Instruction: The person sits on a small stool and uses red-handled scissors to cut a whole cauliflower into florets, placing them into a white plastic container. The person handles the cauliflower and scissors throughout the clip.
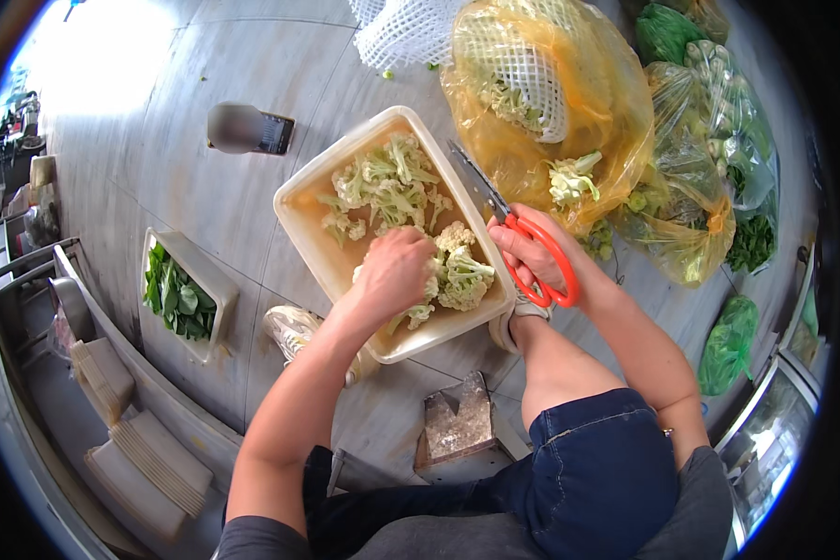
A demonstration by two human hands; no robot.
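My right hand [532,248] grips red-handled scissors [551,262], whose dark metal blades point up and left, just outside the right rim of a plastic tub [308,259]. Inside that pale rectangular tub, my left hand [399,269] is lowered onto cauliflower, back upward. Its fingertips are hidden, so whether it holds a piece is unclear. Loose cauliflower florets [385,185] lie in the tub's far half. Larger cauliflower pieces [465,273] are heaped to the right of my left hand. A cut piece of cauliflower [572,178] rests on the yellow plastic bag [602,140] beyond the scissors.
White foam netting [409,31] lies near the bag. Bagged vegetables [724,133] and a green bag [728,343] are on the right. A phone [274,133] lies on the floor. At left stand a tub of leafy greens [178,294] and stacked containers [150,469].
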